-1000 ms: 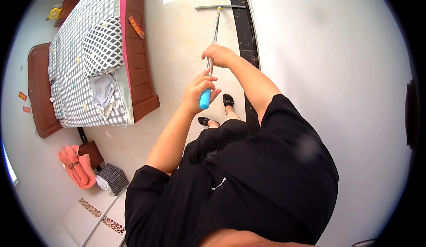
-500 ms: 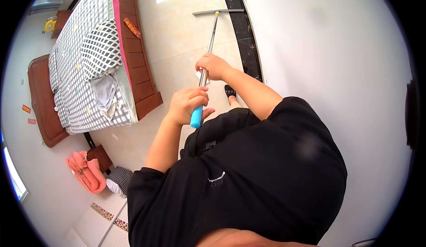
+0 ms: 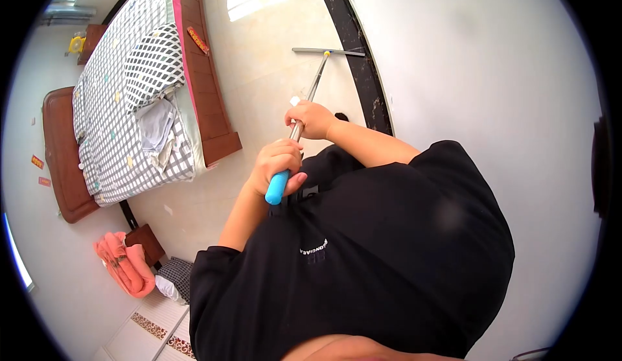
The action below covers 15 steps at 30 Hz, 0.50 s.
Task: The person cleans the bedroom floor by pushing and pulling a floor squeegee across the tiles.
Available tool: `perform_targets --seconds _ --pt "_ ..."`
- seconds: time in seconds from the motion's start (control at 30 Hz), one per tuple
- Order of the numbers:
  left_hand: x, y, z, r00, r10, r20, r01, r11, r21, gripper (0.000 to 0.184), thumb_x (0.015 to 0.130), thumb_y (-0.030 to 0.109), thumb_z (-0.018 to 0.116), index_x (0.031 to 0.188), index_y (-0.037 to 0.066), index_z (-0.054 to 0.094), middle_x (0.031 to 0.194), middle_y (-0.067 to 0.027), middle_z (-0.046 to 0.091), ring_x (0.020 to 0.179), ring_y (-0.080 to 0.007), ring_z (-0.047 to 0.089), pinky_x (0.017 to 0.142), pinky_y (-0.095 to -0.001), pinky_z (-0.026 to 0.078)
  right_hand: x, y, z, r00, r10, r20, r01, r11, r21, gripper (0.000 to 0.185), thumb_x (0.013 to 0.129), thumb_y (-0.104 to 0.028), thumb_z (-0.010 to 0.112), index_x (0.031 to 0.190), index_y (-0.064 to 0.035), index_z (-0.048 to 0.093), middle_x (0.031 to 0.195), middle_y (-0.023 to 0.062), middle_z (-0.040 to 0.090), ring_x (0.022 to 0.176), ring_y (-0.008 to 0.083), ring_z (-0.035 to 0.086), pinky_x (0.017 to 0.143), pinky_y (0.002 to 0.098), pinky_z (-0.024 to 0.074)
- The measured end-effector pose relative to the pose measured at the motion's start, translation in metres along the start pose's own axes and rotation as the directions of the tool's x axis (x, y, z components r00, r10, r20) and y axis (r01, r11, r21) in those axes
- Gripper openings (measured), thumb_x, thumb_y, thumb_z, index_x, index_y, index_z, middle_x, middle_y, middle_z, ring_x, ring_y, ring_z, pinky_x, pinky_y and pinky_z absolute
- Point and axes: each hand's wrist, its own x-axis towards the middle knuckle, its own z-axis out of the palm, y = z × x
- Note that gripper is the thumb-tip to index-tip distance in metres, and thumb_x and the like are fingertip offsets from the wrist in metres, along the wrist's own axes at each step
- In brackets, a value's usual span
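Observation:
A long floor squeegee (image 3: 319, 76) with a silver pole, a yellow joint and a wide flat head (image 3: 311, 50) reaches away from me over the floor. Its head lies across the tiles, the right end at the black baseboard strip. My left hand (image 3: 277, 165) is closed around the pole's near end, by the blue grip (image 3: 277, 187), whose tip sticks out below the fingers. Farther up, my right hand (image 3: 313, 120) wraps the bare metal pole. A small white thing (image 3: 295, 100) shows beside the pole; I cannot make out what it is.
A bed (image 3: 206, 95) with a wooden frame and checked bedding stands to the left, holding a pillow (image 3: 155, 63) and grey cloth (image 3: 155, 128). A white wall (image 3: 466, 69) with a black marbled baseboard (image 3: 363, 56) runs along the right. Pink bedding (image 3: 126, 264) sits lower left.
The squeegee head has come back toward me along the baseboard and slightly right. Both hands have moved closer to my body, still gripping the pole.

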Motion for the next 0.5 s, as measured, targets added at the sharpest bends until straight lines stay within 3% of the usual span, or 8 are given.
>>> perform_targets --seconds 0.17,0.27,0.47,0.5 --pt "-0.065 0.028 0.003 0.998 0.043 0.038 -0.042 0.998 -0.045 0.022 0.062 0.003 0.070 0.067 0.008 0.049 0.064 -0.0073 0.055 0.064 -0.0293 0.058 0.073 -0.0408 0.055 -0.038 -0.040 0.054 0.999 0.034 -0.026 -0.034 0.999 -0.020 0.008 0.078 -0.011 0.064 0.085 -0.0157 0.064 0.077 0.0027 0.064 0.082 0.0273 0.060 0.072 0.0399 0.0501" --pt "-0.102 0.045 0.003 0.996 0.080 0.025 -0.079 0.996 -0.049 0.021 0.063 0.004 0.070 0.067 0.007 0.049 0.062 -0.0074 0.054 0.063 -0.0292 0.058 0.071 -0.0404 0.055 -0.055 -0.059 0.086 0.999 0.021 -0.046 -0.023 0.999 -0.037 0.014 0.073 -0.012 0.066 0.086 -0.0182 0.065 0.077 0.0039 0.064 0.085 0.0282 0.062 0.072 0.0416 0.0510" --pt "-0.161 0.101 -0.003 1.000 0.000 0.003 0.000 0.998 -0.060 0.020 0.067 0.009 0.069 0.067 0.006 0.049 0.062 -0.0074 0.055 0.059 -0.0289 0.057 0.071 -0.0410 0.055 -0.083 -0.120 0.127 0.997 0.005 0.082 -0.001 0.999 -0.054 0.011 0.075 -0.019 0.066 0.085 -0.0183 0.064 0.076 0.0057 0.064 0.080 0.0306 0.063 0.067 0.0436 0.0504" --pt "-0.168 0.110 -0.005 1.000 0.013 -0.016 -0.013 0.999 -0.042 0.024 0.076 0.019 0.065 0.066 0.005 0.048 0.060 -0.0076 0.056 0.055 -0.0249 0.058 0.068 -0.0408 0.054 -0.085 -0.130 0.132 0.997 -0.044 0.063 0.046 0.998 -0.043 0.012 0.075 -0.021 0.066 0.086 -0.0178 0.063 0.075 0.0062 0.064 0.077 0.0309 0.063 0.066 0.0438 0.0502"
